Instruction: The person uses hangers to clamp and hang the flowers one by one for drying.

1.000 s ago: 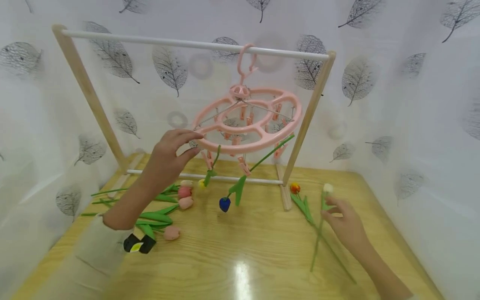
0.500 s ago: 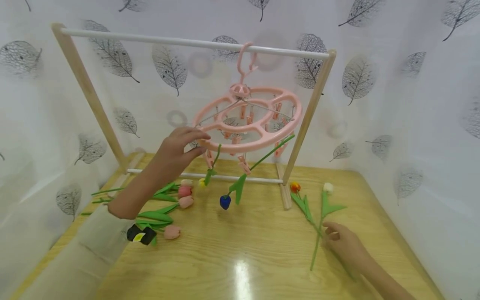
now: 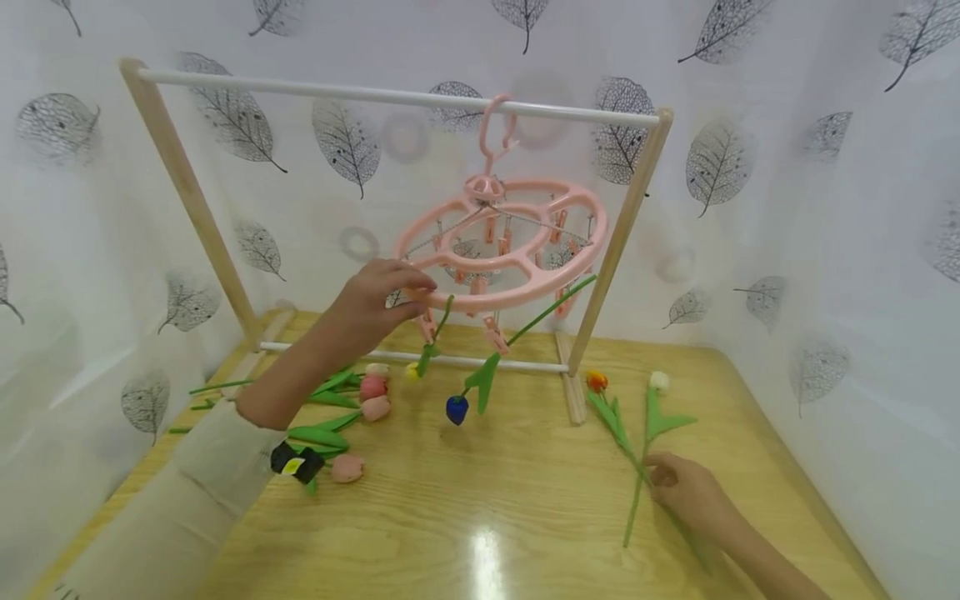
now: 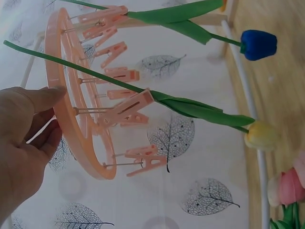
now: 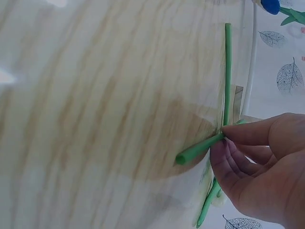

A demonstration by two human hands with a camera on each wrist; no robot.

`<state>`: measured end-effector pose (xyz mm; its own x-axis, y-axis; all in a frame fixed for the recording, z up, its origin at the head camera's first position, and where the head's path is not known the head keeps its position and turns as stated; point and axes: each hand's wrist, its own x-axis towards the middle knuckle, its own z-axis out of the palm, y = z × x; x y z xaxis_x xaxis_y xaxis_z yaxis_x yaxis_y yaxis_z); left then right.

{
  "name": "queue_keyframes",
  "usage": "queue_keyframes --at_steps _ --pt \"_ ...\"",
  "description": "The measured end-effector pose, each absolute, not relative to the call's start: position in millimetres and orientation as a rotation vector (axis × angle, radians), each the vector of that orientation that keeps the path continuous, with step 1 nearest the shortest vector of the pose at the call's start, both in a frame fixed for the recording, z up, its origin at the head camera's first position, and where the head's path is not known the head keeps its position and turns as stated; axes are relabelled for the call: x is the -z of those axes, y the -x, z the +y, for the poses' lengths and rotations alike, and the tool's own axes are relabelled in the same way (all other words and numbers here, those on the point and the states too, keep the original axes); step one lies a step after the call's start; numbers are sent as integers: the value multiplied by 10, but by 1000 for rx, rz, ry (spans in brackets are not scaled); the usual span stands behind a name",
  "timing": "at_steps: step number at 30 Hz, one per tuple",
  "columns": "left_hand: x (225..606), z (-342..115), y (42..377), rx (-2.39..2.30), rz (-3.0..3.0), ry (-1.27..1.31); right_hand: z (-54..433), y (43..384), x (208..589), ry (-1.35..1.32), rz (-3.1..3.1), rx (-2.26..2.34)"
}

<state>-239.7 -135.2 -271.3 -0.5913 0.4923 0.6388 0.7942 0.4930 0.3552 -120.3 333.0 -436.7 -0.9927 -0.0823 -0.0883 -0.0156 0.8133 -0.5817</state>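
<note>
My left hand (image 3: 375, 304) pinches the near left rim of a round pink clip hanger (image 3: 517, 293), thumb on the rim in the left wrist view. Two fabric tulips dangle head down from its clips: a blue tulip (image 4: 259, 45) and a yellow tulip (image 4: 261, 135). Low over the table at the right, my right hand (image 3: 693, 496) holds the stem of an orange tulip (image 3: 597, 382) between thumb and fingers. That green stem (image 5: 198, 150) pokes out past the fingertips in the right wrist view. A white tulip (image 3: 659, 382) lies crossed with it.
The hanger hooks over the white bar (image 3: 360, 93) of a wooden-legged rack (image 3: 195, 200). Several pink and pale tulips (image 3: 373, 387) lie at the left, partly behind my left forearm. Leaf-print curtains (image 3: 787, 208) enclose the wooden table (image 3: 525, 483).
My right hand has come down from beside the white tulip's head to the orange tulip's stem and taken hold of it. My left hand stays on the hanger rim, slightly further right.
</note>
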Motion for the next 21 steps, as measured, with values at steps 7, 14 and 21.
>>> queue_keyframes --at_steps 7,14,21 --pt "2724 -1351 2417 872 -2310 1070 3395 1167 4365 68 2896 921" --pt "2718 -1354 2410 825 -2245 1092 3417 1125 4327 14 2888 973" --pt "2723 -1419 2445 780 -2209 1089 3346 1118 4258 -5 2887 1026"
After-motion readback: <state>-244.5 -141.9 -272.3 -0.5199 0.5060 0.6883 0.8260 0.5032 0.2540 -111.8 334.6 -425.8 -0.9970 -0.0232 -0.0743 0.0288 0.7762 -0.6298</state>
